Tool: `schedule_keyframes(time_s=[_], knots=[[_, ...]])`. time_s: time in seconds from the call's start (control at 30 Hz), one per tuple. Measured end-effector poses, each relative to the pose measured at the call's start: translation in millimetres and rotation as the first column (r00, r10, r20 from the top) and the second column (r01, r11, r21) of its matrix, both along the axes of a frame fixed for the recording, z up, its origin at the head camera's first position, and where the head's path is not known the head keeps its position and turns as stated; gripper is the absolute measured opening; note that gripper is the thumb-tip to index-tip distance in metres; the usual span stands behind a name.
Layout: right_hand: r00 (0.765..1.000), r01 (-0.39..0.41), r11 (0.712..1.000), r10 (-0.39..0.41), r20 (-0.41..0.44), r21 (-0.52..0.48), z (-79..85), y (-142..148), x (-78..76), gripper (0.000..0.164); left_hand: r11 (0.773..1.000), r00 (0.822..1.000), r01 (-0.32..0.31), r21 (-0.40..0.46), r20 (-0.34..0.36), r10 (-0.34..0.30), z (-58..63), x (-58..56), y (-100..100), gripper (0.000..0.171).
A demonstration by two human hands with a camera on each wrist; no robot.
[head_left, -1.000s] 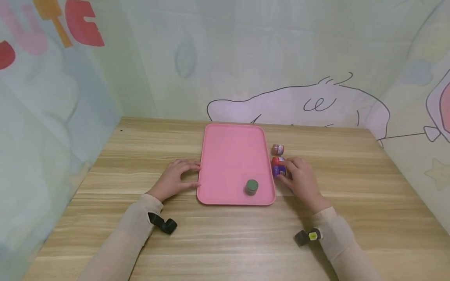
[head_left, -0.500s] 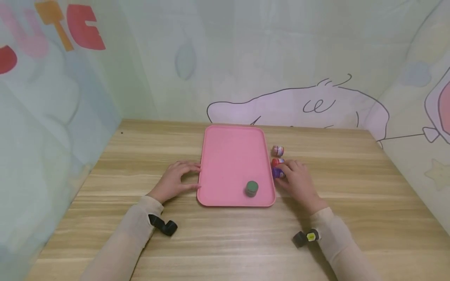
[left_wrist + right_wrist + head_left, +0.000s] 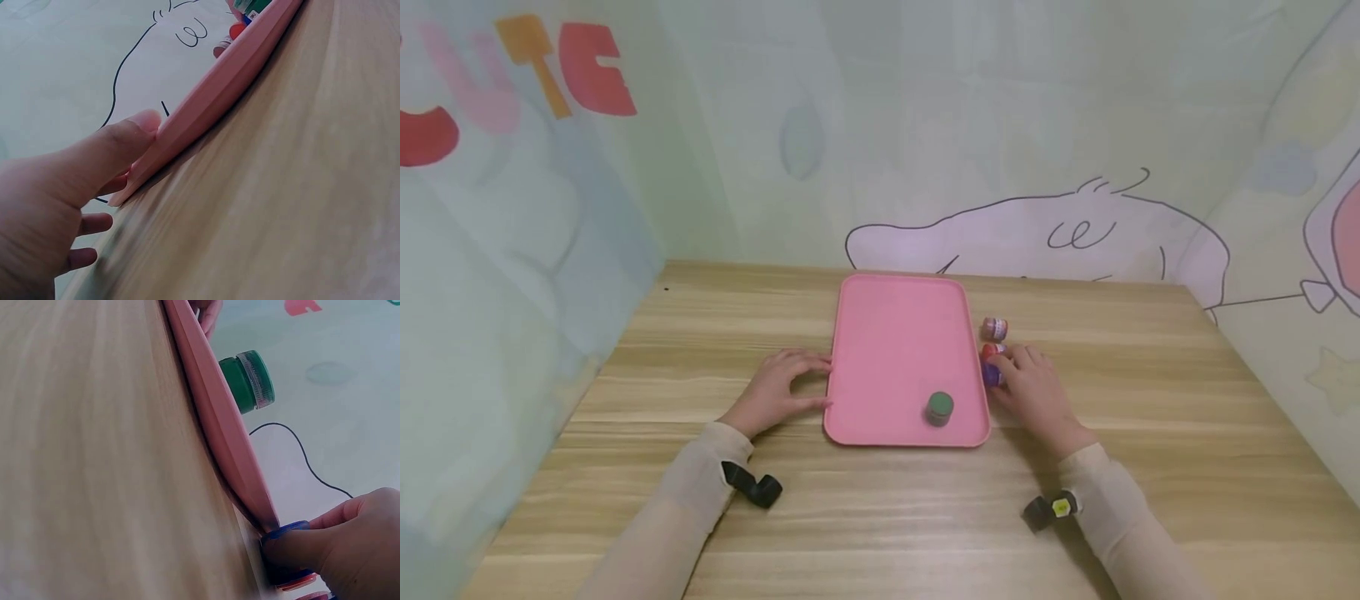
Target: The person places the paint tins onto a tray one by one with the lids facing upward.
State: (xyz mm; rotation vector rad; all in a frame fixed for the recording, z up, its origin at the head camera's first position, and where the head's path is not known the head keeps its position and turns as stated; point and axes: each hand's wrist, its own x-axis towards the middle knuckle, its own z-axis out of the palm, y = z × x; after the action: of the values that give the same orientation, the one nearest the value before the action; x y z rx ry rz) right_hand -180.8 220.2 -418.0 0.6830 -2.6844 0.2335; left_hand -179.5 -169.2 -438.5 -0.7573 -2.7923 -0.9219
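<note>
In the head view a pink tray (image 3: pixel 895 333) lies on the wooden table, and a small jar with a green lid (image 3: pixel 939 408) stands upright near its front right corner. My left hand (image 3: pixel 778 390) touches the tray's left rim with thumb and fingertips spread apart; the left wrist view has the thumb (image 3: pixel 134 128) against the rim. At the right edge, my right hand (image 3: pixel 1036 396) pinches a small blue-purple jar (image 3: pixel 992 374) between thumb and fingers, partly hiding it. Just behind it is a red jar (image 3: pixel 992 351), partly covered by the fingers.
A brownish jar (image 3: pixel 995 329) lies on its side farther back, right of the tray. Bare wooden table (image 3: pixel 880 517) stretches in front of the tray. A printed cloth backdrop (image 3: pixel 925 133) rises behind and at both sides.
My right hand has moved slightly left and its fingers have closed round the blue-purple jar. The left hand stays at the tray's rim. The head view has shifted a little.
</note>
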Motion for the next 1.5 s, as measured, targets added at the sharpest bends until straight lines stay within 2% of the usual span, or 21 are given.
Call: schedule_keyframes(time_s=[0.2,0.73,1.13,1.5], knots=[[1.0,0.022,1.0,-0.022,0.006,0.01,-1.7,1,-0.4,0.038,1.0,1.0,-0.003,-0.001,0.016,0.003,-0.4,0.2,0,0.05],[0.999,0.036,0.999,-0.036,-0.001,-0.01,6.2,1,2.6,0.046,1.0,1.0,0.004,0.009,-0.011,-0.004,1.9,0.9,0,0.048],[0.997,0.04,0.992,-0.033,0.064,-0.122,15.2,-1,6.6,0.041,1.0,1.0,0.001,0.005,-0.011,-0.001,3.1,1.9,1,0.049],[0.983,0.039,0.968,0.008,0.184,-0.247,15.6,-9,6.0,0.037,1.0,1.0,0.003,0.006,-0.011,-0.003,2.4,2.3,1,0.049]])
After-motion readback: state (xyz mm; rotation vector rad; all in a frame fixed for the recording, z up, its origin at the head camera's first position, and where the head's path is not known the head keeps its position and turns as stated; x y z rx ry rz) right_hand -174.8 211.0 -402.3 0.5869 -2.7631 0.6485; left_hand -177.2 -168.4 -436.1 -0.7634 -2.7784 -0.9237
